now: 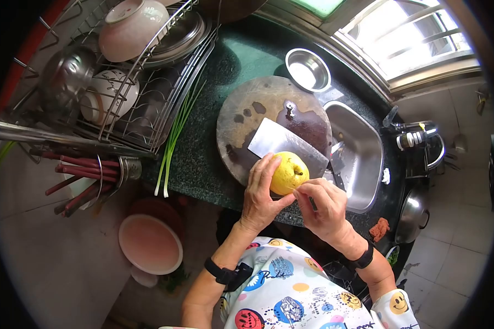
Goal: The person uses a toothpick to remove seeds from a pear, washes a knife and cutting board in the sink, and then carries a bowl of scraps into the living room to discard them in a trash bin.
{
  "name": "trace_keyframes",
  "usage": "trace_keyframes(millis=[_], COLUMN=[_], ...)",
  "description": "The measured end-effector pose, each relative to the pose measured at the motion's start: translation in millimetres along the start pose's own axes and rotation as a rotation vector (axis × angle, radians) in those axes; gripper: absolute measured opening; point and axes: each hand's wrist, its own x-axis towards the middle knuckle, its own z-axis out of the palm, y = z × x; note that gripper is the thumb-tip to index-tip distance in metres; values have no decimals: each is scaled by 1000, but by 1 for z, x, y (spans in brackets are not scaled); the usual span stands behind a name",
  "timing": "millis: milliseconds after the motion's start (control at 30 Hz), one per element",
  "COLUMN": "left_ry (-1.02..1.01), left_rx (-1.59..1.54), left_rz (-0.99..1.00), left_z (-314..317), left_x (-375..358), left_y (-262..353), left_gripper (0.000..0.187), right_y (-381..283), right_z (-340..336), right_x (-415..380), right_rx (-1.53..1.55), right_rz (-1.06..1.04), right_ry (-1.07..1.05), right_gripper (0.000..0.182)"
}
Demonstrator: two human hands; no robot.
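Observation:
A yellow pear (288, 173) with a short dark stem is held above the near edge of the round wooden chopping board (237, 122). My left hand (260, 197) wraps round the pear's left side. At its lower right, my right hand (325, 209) is closed in a pinch against or very near the skin; what its fingertips hold, if anything, is too small to make out. Beneath and behind the pear, a cleaver (282, 141) lies flat on the wet board, its broad blade towards the left. The pear and my hands cover part of the blade.
Right of the board is a steel sink (362, 170); a steel bowl (308, 70) stands behind. Spring onions (177, 134) lie left, beside a dish rack (148, 104) with bowls. Chopsticks (90, 171) stand in a holder. An orange-brown cloth (379, 229) sits on the right counter.

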Motion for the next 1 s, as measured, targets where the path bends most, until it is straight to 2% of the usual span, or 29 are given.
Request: trace_keyframes(millis=[200, 333, 1000], left_ry=[17, 19, 29], left_rx=[-10, -10, -16], left_rz=[37, 48, 56], left_z=[-1, 0, -1], left_x=[1, 1, 0], left_y=[-2, -5, -9], left_gripper=[83, 83, 78], right_y=[-3, -3, -6], right_z=[2, 4, 15], right_x=[-12, -13, -1], right_rx=[-9, 1, -87], right_rz=[-96, -46, -56], right_ry=[-4, 22, -3], right_gripper=[26, 26, 18])
